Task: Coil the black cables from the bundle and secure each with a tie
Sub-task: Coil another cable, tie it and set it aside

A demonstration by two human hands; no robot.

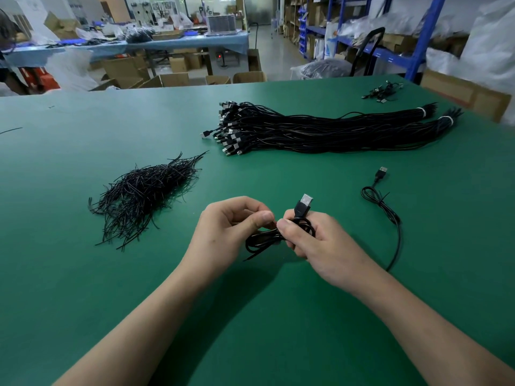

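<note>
A coiled black cable with a USB plug sticking up is held just above the green table. My right hand grips the coil, thumb pressed on its middle. My left hand pinches at the coil's middle, thumb against thumb; whether a tie is between the fingers is hidden. A pile of black ties lies to the left. The big bundle of black cables lies farther back, bound with white bands at its right end.
A loose black cable with a USB plug snakes across the table right of my hands. A small heap of cables sits at the far right corner. Cardboard boxes, a blue-covered table and shelving stand beyond the table's far edge.
</note>
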